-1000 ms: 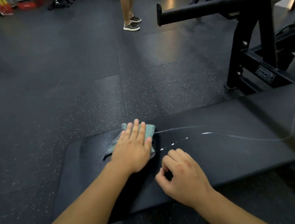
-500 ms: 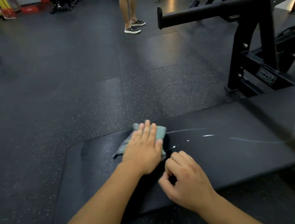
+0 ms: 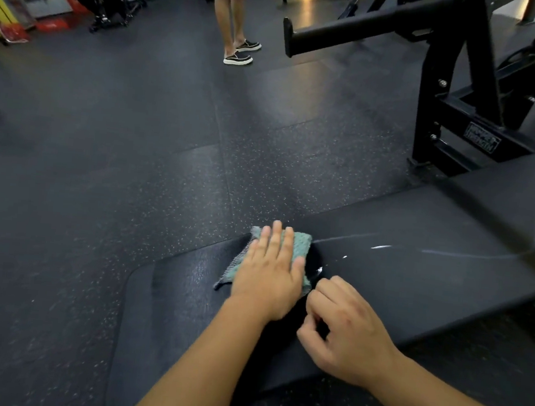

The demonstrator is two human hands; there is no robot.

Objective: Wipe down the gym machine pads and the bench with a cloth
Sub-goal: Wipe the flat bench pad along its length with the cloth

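A long black bench pad (image 3: 414, 280) runs from the lower left to the right edge of the view. A folded teal cloth (image 3: 301, 248) lies on it near its far edge. My left hand (image 3: 269, 274) presses flat on the cloth, fingers straight and pointing away from me. My right hand (image 3: 345, 332) rests on the pad just right of the cloth, its fingers curled under and holding nothing. Thin wet streaks (image 3: 382, 247) glint on the pad to the right of the cloth.
A black steel machine frame (image 3: 456, 99) with a horizontal bar (image 3: 355, 32) stands behind the bench at the right. A person's legs in dark slip-on shoes (image 3: 238, 58) stand on the speckled rubber floor (image 3: 118, 157). Other equipment (image 3: 99, 0) sits far left.
My left hand has slid the cloth to the right along the pad, over the near end of the wet streaks. My right hand has kept its place beside it.
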